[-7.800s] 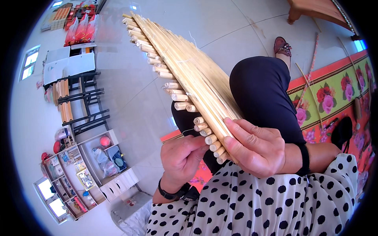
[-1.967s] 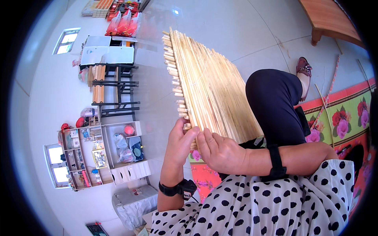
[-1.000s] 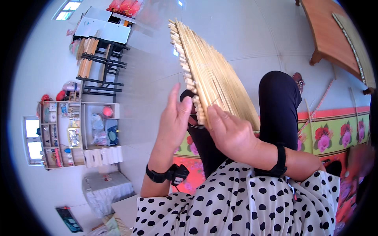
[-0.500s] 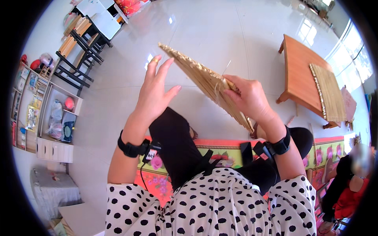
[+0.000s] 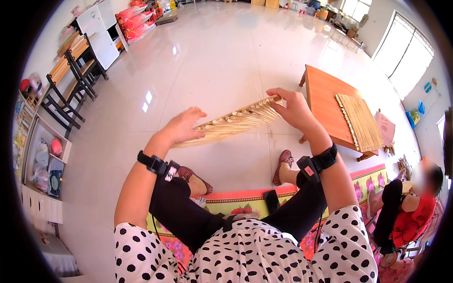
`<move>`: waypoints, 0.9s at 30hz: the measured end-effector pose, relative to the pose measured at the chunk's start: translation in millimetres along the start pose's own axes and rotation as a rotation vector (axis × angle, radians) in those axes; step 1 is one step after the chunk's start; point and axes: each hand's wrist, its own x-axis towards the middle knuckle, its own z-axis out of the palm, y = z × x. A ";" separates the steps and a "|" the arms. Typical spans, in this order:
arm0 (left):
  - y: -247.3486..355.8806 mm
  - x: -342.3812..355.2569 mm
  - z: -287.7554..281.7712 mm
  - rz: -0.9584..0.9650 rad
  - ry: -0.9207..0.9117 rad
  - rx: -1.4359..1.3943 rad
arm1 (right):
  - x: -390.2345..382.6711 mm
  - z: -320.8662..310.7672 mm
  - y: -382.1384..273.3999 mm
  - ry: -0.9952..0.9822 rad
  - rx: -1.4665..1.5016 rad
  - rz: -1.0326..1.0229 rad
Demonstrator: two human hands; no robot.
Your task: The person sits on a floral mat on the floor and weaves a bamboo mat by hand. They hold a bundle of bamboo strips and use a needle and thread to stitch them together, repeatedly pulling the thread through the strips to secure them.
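A mat of pale straw-coloured stalks (image 5: 243,118) hangs in front of me above the floor, its row of cut stalk ends facing up. My right hand (image 5: 296,109) grips its right corner, with the thumb below and the fingers over the top. At the other end, my left hand (image 5: 184,126) has the mat between its thumb and fingers; it is slightly blurred. The mat's lower part is seen at a steep slant, so its face is mostly hidden.
To the right, a low wooden table (image 5: 325,101) bears another stalk mat (image 5: 361,122). A phone (image 5: 272,201) lies on the flowered cloth (image 5: 222,206) by my legs. Another person (image 5: 415,207) sits at the far right. Shelves (image 5: 28,155) and chairs (image 5: 71,92) line the left.
My left hand, apart from the mat before, has come onto its left end. The mat has turned from a steep diagonal to nearly level, and my right hand now holds its corner.
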 end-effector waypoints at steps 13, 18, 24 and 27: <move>83.0 46.0 69.1 -0.076 0.450 -0.132 | 40.4 14.6 18.5 0.411 0.070 0.495; 115.6 46.8 93.6 -0.080 0.596 -0.178 | 38.0 15.1 10.6 0.497 0.118 0.469; 134.8 20.7 157.5 -0.047 0.653 -0.237 | 5.0 16.3 -9.5 0.398 0.130 0.420; 150.5 -7.4 169.5 -0.107 0.453 -0.238 | -24.3 16.3 -34.2 0.384 0.117 0.427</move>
